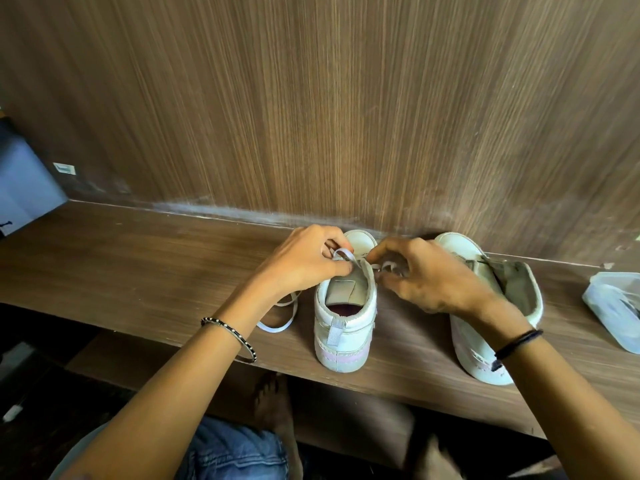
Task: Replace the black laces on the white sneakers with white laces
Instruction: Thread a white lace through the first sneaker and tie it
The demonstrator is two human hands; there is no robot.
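Our left hand [306,263] and right hand [427,277] both pinch the white lace [346,256] over the left sneaker [343,327] on the shelf [138,271], hiding its eyelets. The second sneaker [512,289] is partly behind our right wrist; a plastic bag [613,306] is cut off.
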